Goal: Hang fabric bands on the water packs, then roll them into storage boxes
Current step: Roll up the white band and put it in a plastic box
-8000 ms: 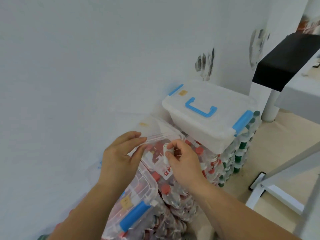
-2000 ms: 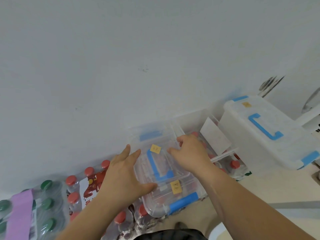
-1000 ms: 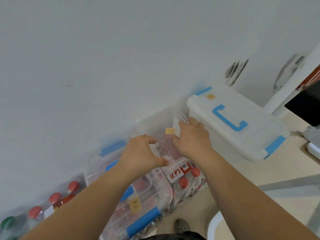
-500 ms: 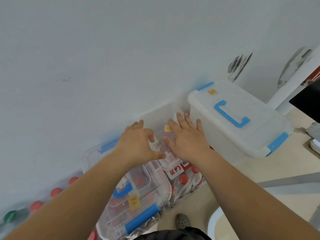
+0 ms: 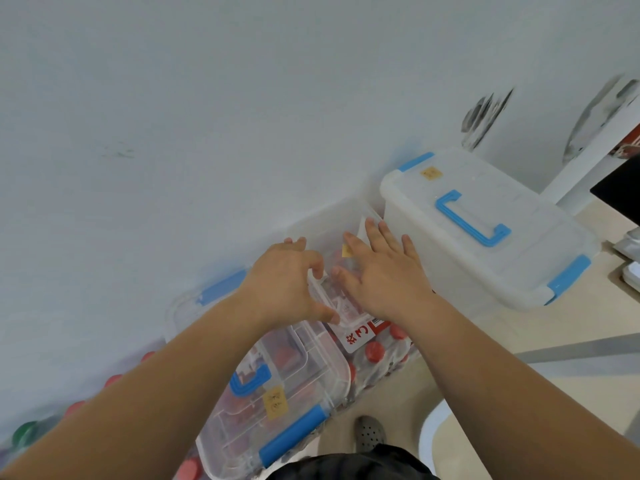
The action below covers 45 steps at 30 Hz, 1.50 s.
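Observation:
A small clear storage box [image 5: 329, 220] stands against the wall on a water pack with red caps [image 5: 375, 351]. A clear lid [image 5: 347, 251] with a yellow sticker lies over the box. My left hand [image 5: 284, 285] curls its fingers and thumb round the lid's left near edge. With straight, spread fingers, my right hand [image 5: 384, 275] lies flat on the lid. No fabric band is in view.
A shut clear box with blue handle [image 5: 277, 379] sits in front on the left. A larger white box with blue handle [image 5: 485, 233] stands to the right. More red and green caps [image 5: 24, 432] show at far left. The white wall [image 5: 242, 98] rises close behind.
Over the last second both hands moved from the near clear box to the middle box. My right hand's fingers have straightened and flattened on the lid.

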Tool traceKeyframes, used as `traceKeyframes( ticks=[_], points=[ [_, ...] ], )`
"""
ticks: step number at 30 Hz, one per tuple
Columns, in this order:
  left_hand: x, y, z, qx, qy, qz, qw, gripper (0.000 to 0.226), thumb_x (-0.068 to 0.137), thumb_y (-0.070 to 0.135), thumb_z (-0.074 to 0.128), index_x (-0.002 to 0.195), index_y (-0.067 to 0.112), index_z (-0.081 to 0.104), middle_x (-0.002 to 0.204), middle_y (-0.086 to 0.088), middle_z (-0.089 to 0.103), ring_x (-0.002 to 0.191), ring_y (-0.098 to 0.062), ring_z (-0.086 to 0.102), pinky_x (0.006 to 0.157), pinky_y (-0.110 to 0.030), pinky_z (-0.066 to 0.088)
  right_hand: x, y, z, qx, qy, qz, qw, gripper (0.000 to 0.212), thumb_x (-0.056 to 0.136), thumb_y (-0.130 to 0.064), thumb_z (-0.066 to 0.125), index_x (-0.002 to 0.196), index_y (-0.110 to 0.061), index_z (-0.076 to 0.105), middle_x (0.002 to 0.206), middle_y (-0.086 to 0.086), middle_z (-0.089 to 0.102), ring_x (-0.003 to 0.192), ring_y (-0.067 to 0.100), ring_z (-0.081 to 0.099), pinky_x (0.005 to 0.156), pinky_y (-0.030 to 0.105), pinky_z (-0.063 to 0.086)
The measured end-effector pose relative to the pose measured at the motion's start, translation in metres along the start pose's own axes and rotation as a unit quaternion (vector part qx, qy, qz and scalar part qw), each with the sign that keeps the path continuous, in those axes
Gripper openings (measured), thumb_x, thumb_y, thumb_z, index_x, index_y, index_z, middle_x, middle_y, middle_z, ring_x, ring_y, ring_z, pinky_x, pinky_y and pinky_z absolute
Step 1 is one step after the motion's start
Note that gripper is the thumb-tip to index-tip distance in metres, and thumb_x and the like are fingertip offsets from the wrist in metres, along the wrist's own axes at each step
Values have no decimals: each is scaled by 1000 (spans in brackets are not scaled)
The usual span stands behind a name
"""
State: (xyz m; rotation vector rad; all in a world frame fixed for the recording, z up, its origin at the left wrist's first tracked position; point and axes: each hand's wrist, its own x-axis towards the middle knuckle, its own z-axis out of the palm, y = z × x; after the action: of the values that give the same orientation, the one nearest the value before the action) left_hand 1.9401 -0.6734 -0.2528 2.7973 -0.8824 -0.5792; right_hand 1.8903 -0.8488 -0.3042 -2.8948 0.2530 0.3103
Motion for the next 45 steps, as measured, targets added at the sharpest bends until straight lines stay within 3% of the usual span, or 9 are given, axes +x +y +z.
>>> traceKeyframes(
  ticks=[4,8,10,14,20,27,33,39,45],
  points=[
    [-1,-7,4,17,7,-7,1000,74,51,79,78,109,37,60,161,-7,32,151,-26,22,121,-41,23,1,-4,4,-5,4,-13,1000,82,93,-80,19,162,-39,0,172,4,-14,158,24,-16,128,51,-5],
    [-2,-9,6,-11,-1,-16,1000,67,58,81,72,107,38,53,167,-8,15,155,-24,9,125,-43,8,-1,-4,8,-28,3,-15,999,85,89,-84,11,160,-41,-8,171,4,-19,158,25,-19,127,53,-6],
    [0,-8,4,-5,0,-16,1000,77,58,79,73,117,35,50,167,-8,14,154,-23,11,125,-42,12,0,-2,8,-33,0,-11,999,86,89,-85,11,160,-42,-9,171,4,-20,157,24,-20,127,52,-6],
    [6,-10,-1,22,-6,-27,999,118,49,86,71,147,34,33,164,-2,25,148,-22,28,118,-41,30,4,-3,8,-41,-10,-8,999,86,89,-85,11,160,-42,-9,171,4,-19,158,23,-19,128,51,-5],
    [8,-10,1,36,-5,-31,999,126,49,87,70,154,33,26,166,-1,19,151,-21,22,121,-41,25,5,-2,7,-31,-13,-7,999,86,89,-85,12,160,-41,-8,171,4,-19,158,23,-19,127,51,-6],
    [-1,-10,0,-37,54,-34,997,111,59,80,72,152,34,31,165,5,24,151,-15,19,121,-36,21,2,-2,-1,26,1,-26,999,81,94,-78,22,162,-38,2,172,7,-12,158,25,-17,127,52,-10],
    [-34,-24,-3,-50,130,-99,985,85,75,73,66,147,35,41,162,7,30,149,-15,25,120,-33,21,-3,-26,-25,66,14,-92,993,76,96,-73,29,161,-36,16,173,6,-5,159,26,-11,129,50,-3],
    [-101,-62,13,-78,212,-179,958,70,76,63,71,134,26,59,148,1,50,140,-17,39,115,-28,26,-28,-93,-34,107,-14,-212,971,76,93,-74,36,157,-34,32,172,3,8,159,27,3,129,48,8],
    [-200,-126,40,-94,252,-270,924,58,73,50,82,121,21,69,137,-6,60,134,-24,48,108,-28,31,-53,-190,-17,17,-83,-318,944,70,97,-68,40,159,-39,23,173,-2,1,159,24,-3,129,46,5]
  ],
)
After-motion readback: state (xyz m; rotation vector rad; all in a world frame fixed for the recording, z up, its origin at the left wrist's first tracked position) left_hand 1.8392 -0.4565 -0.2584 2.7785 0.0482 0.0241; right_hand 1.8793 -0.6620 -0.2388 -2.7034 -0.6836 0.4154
